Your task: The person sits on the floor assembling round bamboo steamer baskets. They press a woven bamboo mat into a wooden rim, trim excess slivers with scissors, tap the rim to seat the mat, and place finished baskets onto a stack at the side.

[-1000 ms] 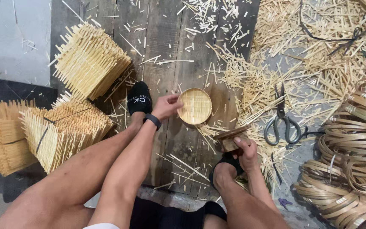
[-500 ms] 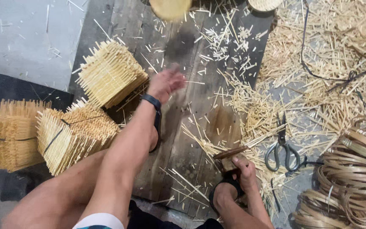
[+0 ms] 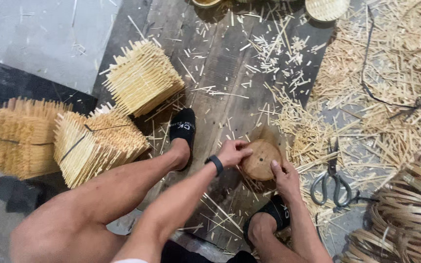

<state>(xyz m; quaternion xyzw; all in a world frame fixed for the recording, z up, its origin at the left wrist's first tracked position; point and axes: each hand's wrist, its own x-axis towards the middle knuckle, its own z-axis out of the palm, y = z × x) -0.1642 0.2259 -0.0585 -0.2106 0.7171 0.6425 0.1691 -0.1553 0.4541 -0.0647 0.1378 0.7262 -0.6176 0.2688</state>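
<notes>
dark plank floor (image 3: 215, 73), two hands (image 3: 234, 153) on one wooden disc (image 3: 261, 159)

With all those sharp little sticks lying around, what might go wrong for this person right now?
Splinters seem likeliest: both bare hands, left hand and right hand, press on the round wooden disc amid loose bamboo slivers. The person's foot in an open sandal rests on the littered wooden board, so a sliver could prick the skin. The scissors lie close beside the right hand; a careless reach might catch them.
</notes>
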